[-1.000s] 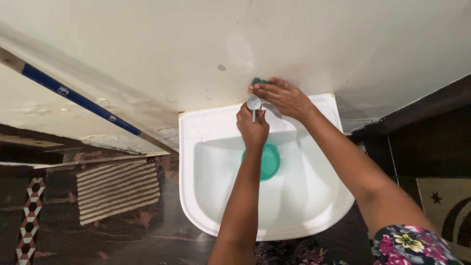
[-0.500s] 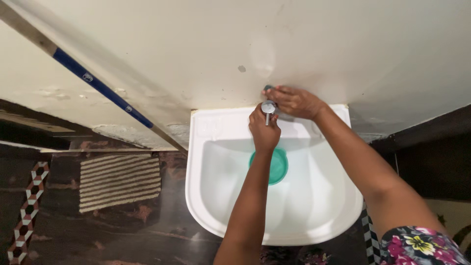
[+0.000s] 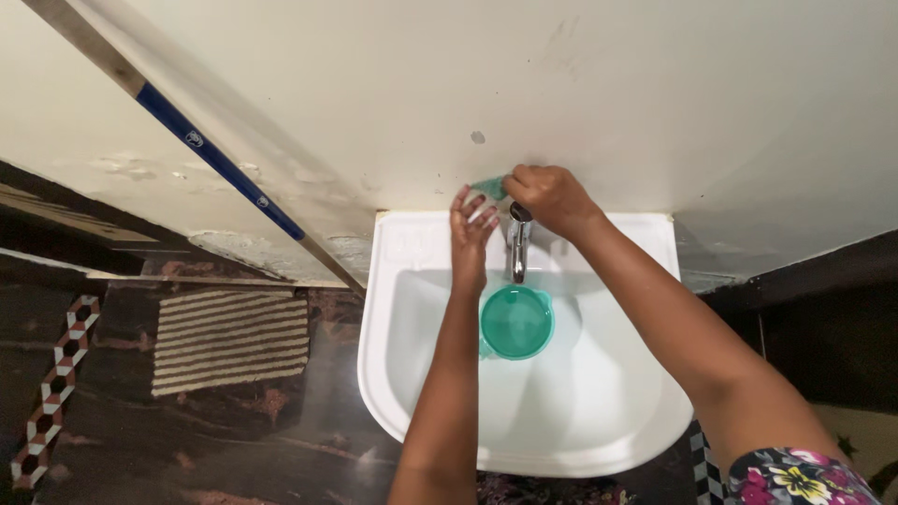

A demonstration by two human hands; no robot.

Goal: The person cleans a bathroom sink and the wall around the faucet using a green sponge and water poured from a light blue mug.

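A white wash basin (image 3: 393, 374) hangs on a cream wall, with a chrome tap (image 3: 517, 245) at its back edge. Below the spout a teal plastic mug (image 3: 516, 323) stands in the bowl. My right hand (image 3: 550, 198) is closed on a green scrub pad (image 3: 488, 187), pressed against the wall just above the basin's rim, left of the tap. My left hand (image 3: 470, 234) is to the left of the tap with its fingers spread, fingertips up by the pad and holding nothing.
A long pole with a blue band (image 3: 220, 161) leans across the wall at the left. A striped mat (image 3: 229, 341) and a patterned strip (image 3: 56, 393) lie on the dark floor. A dark ledge (image 3: 804, 276) runs at the right.
My left hand has let go of the tap's top and moved left, fingers spread beside the pad. My right hand shifted the pad slightly left along the wall. The tap and mug now show fully.
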